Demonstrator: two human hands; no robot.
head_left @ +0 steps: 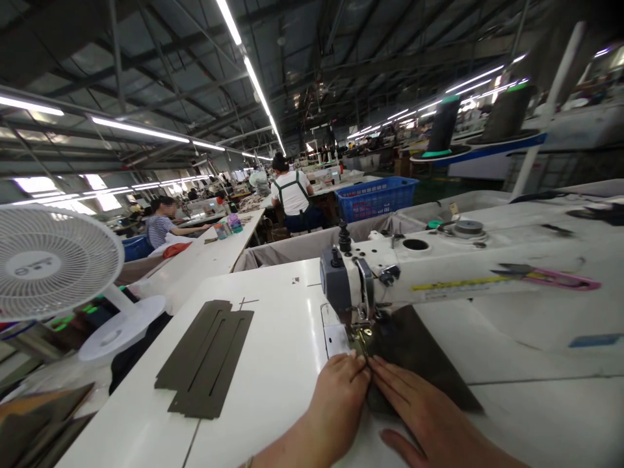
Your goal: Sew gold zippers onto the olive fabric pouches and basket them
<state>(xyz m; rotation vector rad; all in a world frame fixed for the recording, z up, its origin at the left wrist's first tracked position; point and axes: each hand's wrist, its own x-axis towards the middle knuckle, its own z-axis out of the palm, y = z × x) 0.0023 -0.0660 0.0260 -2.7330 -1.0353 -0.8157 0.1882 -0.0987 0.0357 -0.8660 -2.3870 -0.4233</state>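
Note:
A dark olive fabric piece [424,351] lies under the needle area of a white sewing machine [453,260], spreading to the right of the presser foot. My left hand [338,400] is just in front of the foot, its fingers bent and closed on the fabric's left edge. Beside it, my right hand [422,403] rests flat on the fabric with its fingers stretched forward and the thumb apart. The index fingertips of both hands nearly meet at the foot. On the table to the left lie olive cut panels [209,357] with long narrow slots.
Pink-handled snips [560,278] and a yellow tape measure [458,284] are on the machine arm. A white fan [53,260] stands at the left. Thread cones [443,127] sit on a rack. Beyond are a blue basket [375,200] and seated co-workers [292,195].

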